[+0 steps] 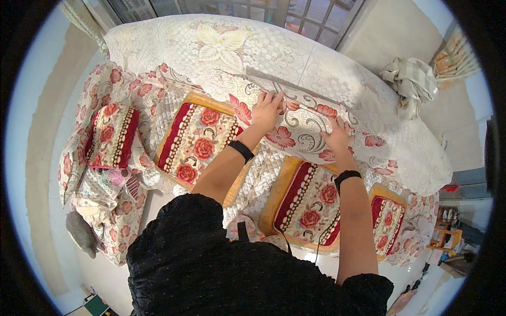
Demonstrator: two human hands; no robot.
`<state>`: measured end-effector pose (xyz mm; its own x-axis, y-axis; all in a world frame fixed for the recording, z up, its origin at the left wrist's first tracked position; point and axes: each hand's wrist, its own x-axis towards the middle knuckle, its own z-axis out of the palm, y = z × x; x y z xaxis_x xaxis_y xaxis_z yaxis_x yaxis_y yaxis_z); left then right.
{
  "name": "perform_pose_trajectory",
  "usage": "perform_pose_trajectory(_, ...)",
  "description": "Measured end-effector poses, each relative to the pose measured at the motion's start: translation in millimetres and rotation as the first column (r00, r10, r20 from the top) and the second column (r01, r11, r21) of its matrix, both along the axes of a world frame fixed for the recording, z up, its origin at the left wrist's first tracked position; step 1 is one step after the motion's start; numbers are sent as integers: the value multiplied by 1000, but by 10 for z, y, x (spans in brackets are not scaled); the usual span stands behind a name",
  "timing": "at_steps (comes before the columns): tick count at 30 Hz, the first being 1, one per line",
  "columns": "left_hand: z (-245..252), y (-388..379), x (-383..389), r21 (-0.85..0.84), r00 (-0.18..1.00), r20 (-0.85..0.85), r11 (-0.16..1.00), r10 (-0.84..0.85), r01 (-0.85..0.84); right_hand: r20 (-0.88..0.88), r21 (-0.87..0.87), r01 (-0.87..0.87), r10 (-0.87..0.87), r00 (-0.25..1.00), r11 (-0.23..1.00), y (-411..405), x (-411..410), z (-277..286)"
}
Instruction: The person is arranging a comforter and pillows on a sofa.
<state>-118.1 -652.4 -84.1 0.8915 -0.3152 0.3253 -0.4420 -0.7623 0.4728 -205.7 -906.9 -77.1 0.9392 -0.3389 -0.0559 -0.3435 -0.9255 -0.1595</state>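
Observation:
A white floral cloth cover (pixel 302 136) with red flowers and grey scrolls drapes over the backrest of a sofa in front of me. My left hand (pixel 268 110) lies on the cover near its upper fold, fingers spread. Farther right, my right hand (pixel 338 134) touches the same cloth, thumb apart from the fingers. Whether any cloth is pinched beneath the fingertips is hidden. Below my hands, rose-patterned seat mats (pixel 203 146) with red bands and golden borders lie on a quilted pale cover (pixel 255 183). Another rose mat (pixel 310 205) is partly behind my right forearm.
Behind the backrest spreads a cream patterned cloth (pixel 221 47), near a barred window (pixel 316 15). A smaller rose mat (pixel 111 136) covers the left armrest, with a grey plush-looking object (pixel 81 234) below it. A knotted curtain (pixel 411 81) hangs at the right.

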Motion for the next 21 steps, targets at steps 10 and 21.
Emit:
perform_pose_trajectory(10, -80, 114, -306, -106, 993, 119, 994, 27, -15, 663, 129, 83, -148, 734, 988, 115, -359, -404)
perform_pose_trajectory(21, 701, -868, -985, -236, 957, 223, 963, 187, -133, 835, 236, -156, -118, 538, 959, -851, -959, 432)
